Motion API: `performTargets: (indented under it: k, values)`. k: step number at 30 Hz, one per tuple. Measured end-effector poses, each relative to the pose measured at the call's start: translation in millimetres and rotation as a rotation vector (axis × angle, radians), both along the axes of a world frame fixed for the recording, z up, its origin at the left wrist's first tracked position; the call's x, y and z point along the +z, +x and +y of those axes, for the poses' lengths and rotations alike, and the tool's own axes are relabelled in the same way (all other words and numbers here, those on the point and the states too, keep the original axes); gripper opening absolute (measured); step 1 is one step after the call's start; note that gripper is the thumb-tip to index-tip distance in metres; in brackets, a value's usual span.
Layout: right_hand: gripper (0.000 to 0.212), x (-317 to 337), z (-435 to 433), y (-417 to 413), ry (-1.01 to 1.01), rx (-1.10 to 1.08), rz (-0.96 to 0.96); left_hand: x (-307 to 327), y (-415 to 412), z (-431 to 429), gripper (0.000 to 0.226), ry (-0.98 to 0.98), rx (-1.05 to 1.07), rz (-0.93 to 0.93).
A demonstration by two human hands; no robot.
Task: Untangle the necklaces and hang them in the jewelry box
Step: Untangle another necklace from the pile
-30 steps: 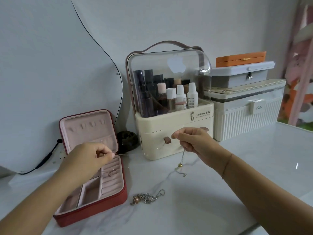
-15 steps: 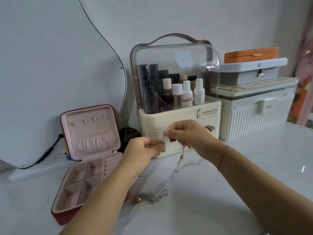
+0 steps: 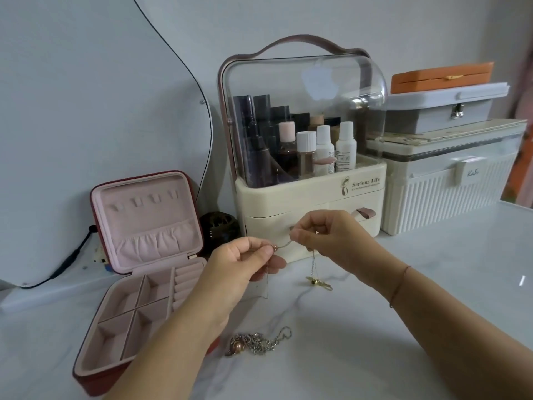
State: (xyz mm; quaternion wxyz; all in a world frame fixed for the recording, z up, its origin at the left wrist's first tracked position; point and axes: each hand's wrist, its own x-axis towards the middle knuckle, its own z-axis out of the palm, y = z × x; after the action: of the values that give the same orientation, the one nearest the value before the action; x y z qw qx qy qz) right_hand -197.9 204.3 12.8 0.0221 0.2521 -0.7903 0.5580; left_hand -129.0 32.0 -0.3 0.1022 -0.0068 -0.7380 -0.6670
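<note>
White marble desk [image 3: 450, 255] was seen running up to a pale wall, with a curved-edged mirror [image 3: 86, 111] leaned at the far left. Both hands were held above the desk, just in front of a cream cosmetic organizer [image 3: 311, 203] with a clear domed lid and bottles inside.

A thin gold necklace [image 3: 284, 243] was stretched between the two hands. It was pinched by thumb and forefinger of the left hand [image 3: 245, 264] at a small rose-coloured bead, and a loose length of chain was left hanging beneath that hand. The other part was pinched between the curled fingers of the right hand [image 3: 326, 238], and below that hand a gold pendant [image 3: 318, 282] was hung from the chain, low over the desk; whether it touched could not be told. A thin bracelet [image 3: 399, 284] was worn on the right wrist.

Nearer than the left hand, beside its forearm, a tangled heap of necklaces [image 3: 259, 343] was left lying on the desk. To the left of the left hand the red jewelry box [image 3: 121, 336] was stood open, its pink-lined lid raised and a row of small hooks shown near the top. A dark round object [image 3: 219, 229] was set beyond the left hand, between box and organizer.

Beyond and to the right of the right hand, a white ribbed storage box [image 3: 450, 192] was stacked with a grey case [image 3: 444, 111] and an orange case [image 3: 441, 76].
</note>
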Motion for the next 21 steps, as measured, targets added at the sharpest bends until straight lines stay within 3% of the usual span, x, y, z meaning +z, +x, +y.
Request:
performTargets:
  k: [12,21]
  values:
    - [0.009,-2.3,-2.2,11.2,0.139,-0.036,0.196,-0.9,-1.7,-1.6,0.018,0.017,-0.003,0.01]
    - [0.003,3.1,-2.8,15.4,-0.04,0.174,-0.063,6.6,-0.7,-5.2,0.02,0.056,-0.04,-0.029]
